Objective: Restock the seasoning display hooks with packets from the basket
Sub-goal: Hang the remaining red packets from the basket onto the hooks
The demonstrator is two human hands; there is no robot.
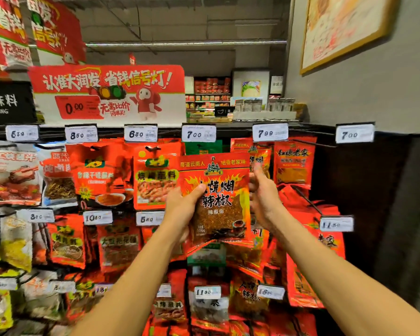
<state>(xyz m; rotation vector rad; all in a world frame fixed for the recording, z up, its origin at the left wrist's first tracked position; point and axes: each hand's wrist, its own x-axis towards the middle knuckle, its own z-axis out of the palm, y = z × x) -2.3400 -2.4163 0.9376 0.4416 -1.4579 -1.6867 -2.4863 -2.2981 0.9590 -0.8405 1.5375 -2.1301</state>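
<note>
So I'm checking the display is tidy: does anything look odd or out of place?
The hook under the far-right 7.00 tag looks bare, with only dark backing below. The red chilli packet is in hand, not hung.

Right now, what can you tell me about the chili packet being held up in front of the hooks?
The chili packet is a flat, glossy red plastic pouch with yellow flame art, a green tree logo near its top and large black Chinese characters. A clear window shows coarse red-brown chili flakes, and "100g" is printed low on the left. It is held upright, facing the camera, in front of hung packets below the 7.00 price tag. The left hand grips its left edge, thumb across the front; the right hand touches its right edge.
</note>
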